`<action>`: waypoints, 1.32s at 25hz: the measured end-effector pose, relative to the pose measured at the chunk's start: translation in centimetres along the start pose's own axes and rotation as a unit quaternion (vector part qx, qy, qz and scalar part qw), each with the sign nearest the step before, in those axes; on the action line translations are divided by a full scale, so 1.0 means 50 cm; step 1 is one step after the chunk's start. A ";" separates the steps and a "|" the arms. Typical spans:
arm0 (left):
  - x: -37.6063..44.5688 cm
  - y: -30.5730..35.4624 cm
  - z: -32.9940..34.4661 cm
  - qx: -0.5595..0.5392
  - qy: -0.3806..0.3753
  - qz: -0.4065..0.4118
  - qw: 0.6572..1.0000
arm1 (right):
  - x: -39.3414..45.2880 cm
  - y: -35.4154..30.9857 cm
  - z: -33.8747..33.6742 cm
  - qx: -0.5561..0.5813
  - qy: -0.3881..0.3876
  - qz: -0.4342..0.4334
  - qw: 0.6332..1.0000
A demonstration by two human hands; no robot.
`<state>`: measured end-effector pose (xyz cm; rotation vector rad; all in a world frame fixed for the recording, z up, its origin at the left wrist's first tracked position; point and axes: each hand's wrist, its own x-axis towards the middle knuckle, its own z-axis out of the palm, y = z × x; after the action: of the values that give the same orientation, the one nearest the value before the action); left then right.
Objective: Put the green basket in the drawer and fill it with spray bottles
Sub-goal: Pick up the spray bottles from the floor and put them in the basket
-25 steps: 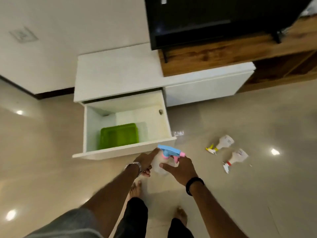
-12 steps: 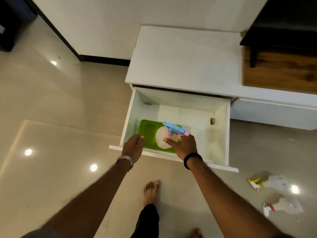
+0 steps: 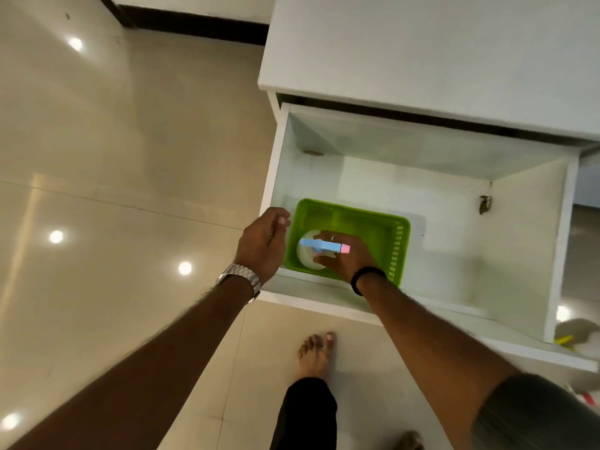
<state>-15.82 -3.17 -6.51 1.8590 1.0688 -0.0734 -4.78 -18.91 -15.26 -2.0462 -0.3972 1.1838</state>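
Observation:
The green basket (image 3: 373,222) sits in the front left corner of the open white drawer (image 3: 526,241). My right hand (image 3: 349,259) is shut on a white spray bottle with a blue and pink head (image 3: 324,245), held upright inside the basket at its left end. My left hand (image 3: 263,243) hovers with loose fingers over the drawer's left front corner, just left of the basket, holding nothing. Part of another spray bottle with a yellow nozzle (image 3: 574,336) lies on the floor at the right edge.
The drawer sticks out of a low white cabinet (image 3: 422,50) over a glossy beige tiled floor (image 3: 130,157). My bare feet (image 3: 315,355) stand just in front of the drawer. A red bottle part (image 3: 589,399) shows at the lower right edge.
I have stepped closer and lean over the drawer. My right hand has lowered the blue-headed bottle down into the basket. My left hand stays beside the drawer's left front corner.

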 end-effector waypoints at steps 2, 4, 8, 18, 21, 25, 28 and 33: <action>-0.006 -0.007 -0.004 -0.011 -0.026 0.007 1.000 | 0.009 0.003 0.000 -0.052 -0.021 -0.017 0.998; -0.002 -0.018 -0.009 -0.009 -0.041 0.016 0.999 | 0.021 -0.002 0.003 -0.053 -0.043 -0.007 0.998; -0.009 -0.028 -0.001 0.079 -0.082 0.057 0.992 | 0.001 -0.011 -0.005 -0.106 -0.064 -0.018 0.992; -0.093 0.220 0.116 0.311 -0.105 0.104 0.939 | -0.220 -0.042 -0.256 -0.414 0.024 0.023 0.909; -0.125 0.325 0.211 0.369 -0.120 0.190 0.902 | -0.319 0.013 -0.374 -0.421 0.060 0.016 0.905; -0.175 0.434 0.364 0.409 -0.109 0.308 0.852 | -0.436 0.149 -0.504 -0.386 0.135 0.032 0.912; -0.254 0.512 0.552 0.424 -0.159 0.367 0.813 | -0.553 0.303 -0.613 -0.336 0.214 0.079 0.914; -0.413 0.599 0.940 0.409 -0.208 0.459 0.761 | -0.733 0.641 -0.781 -0.249 0.272 0.196 0.909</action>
<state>9.80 -56.55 -1.41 2.7737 -0.3673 -0.4016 5.89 -79.28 -3.47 -2.8899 -0.0007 0.6987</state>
